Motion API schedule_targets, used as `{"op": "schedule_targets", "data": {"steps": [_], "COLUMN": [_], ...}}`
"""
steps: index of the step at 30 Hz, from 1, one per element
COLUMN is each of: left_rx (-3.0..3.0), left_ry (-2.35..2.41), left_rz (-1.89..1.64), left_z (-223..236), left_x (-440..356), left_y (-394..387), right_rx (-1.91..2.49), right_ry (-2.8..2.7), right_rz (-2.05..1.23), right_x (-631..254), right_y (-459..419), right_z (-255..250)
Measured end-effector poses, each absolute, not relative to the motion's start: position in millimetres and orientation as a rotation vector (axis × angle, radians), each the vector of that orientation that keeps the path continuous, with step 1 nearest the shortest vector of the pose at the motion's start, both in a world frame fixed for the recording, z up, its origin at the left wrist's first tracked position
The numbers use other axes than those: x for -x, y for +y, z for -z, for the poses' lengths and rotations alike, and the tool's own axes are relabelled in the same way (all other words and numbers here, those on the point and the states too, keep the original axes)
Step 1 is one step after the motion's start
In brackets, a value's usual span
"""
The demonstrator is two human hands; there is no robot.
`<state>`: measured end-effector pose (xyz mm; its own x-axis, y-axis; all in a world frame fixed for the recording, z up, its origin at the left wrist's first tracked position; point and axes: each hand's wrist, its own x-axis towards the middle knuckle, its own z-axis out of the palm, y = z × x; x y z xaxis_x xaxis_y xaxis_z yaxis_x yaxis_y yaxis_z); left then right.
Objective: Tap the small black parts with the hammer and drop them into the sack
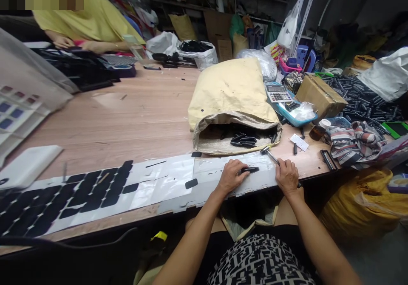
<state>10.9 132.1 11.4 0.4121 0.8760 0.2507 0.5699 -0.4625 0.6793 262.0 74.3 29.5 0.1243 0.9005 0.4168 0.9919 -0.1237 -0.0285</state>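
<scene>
My left hand point(232, 175) is pinching a slim black piece point(253, 169) in front of the yellow sack point(232, 85) | my right hand point(287, 175) is gripping a hammer point(272, 155) — its head lying by the sack's lip | the table's point(153, 119) front edge is running this side of the sack — wider room is opening left of it

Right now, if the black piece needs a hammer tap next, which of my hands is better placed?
Probably your right: the right hand grips the hammer by its handle. The left hand holds the black piece beside it, so it looks better suited to steadying.
</scene>
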Motion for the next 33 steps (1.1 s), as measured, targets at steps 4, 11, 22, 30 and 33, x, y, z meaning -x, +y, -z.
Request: {"op": "schedule_targets", "data": {"steps": [4, 11, 22, 30, 33], "left_rx": [-2.150, -2.116, -2.137, -2.101, -2.111], "left_ry": [1.214, 1.212, 1.211, 1.197, 1.191], "left_rz": [-0.808, -0.825, -0.846, -0.863, -0.874], "left_z": [-12, -7, -9, -5, -4], "left_x": [-10, -9, -10, -10, -10], "left_y": [138, 140, 139, 141, 140], "right_rx": [2.031, 1.660, 1.525, 1.546, 1.524], "right_ry": [-1.793, -1.716, -1.849, -1.827, -1.802], "right_rz": [0.243, -0.242, -0.244, -0.210, -0.224], "right_x": [-266, -234, -210, -212, -213], "right_y": [72, 28, 7, 8, 8], "right_z": [-35, -53, -45, -43, -46]}}
